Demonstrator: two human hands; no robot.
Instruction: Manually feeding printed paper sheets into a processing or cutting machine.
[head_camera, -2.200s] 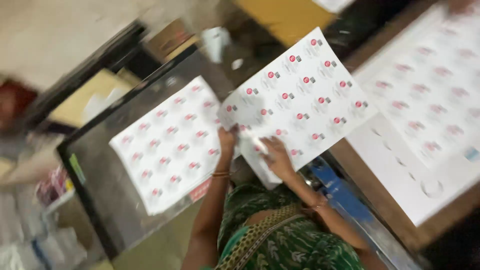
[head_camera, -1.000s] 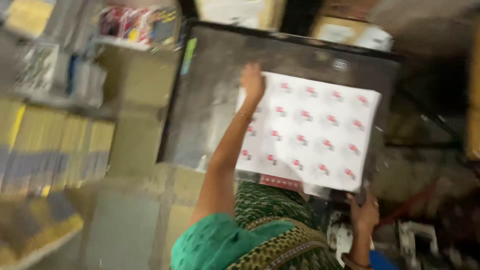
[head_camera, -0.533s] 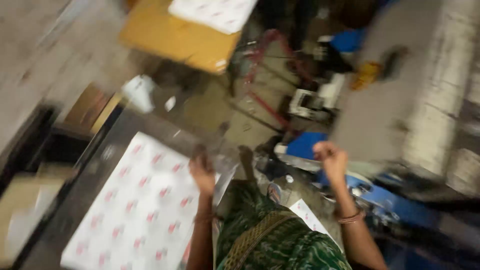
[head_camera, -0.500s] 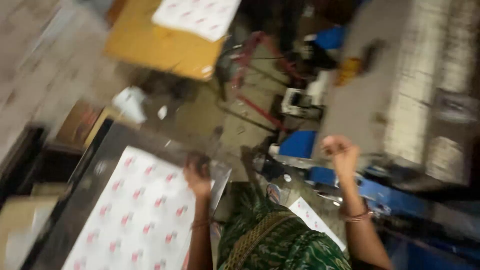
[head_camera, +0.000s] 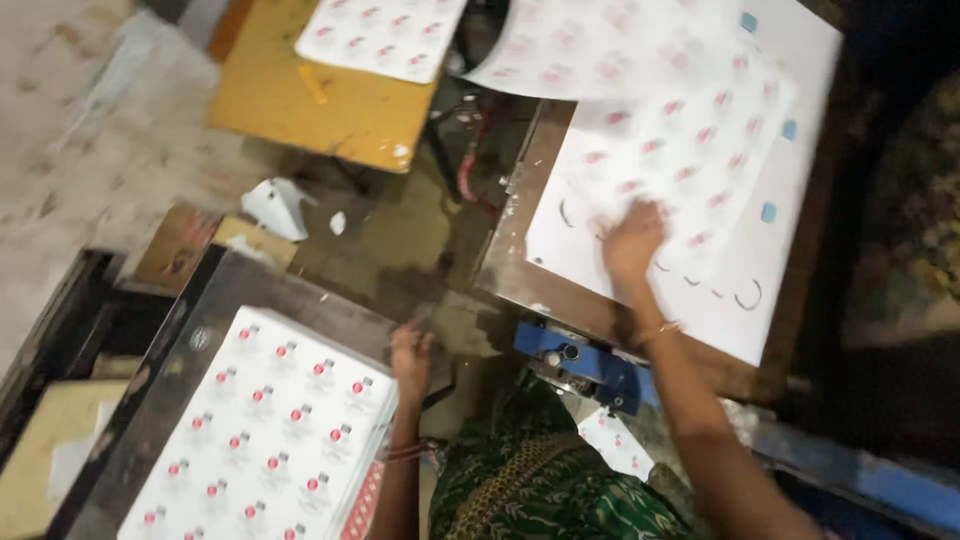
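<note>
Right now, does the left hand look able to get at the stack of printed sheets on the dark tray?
Probably yes. The left hand hovers at the upper right corner of the stack of printed sheets on the dark tray, with nothing between them. The right hand is busy on the sheet on the other table.

an open gap runs between the dark tabletop (head_camera: 215, 300) and the printing board (head_camera: 520, 260); the blue clamp (head_camera: 585, 365) juts into its near end.

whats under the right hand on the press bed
The right hand presses a blurred white printed sheet with rows of small red marks. Under that lies a larger white sheet with dark curved marks. The bed beneath is covered, except its brown edge.
</note>
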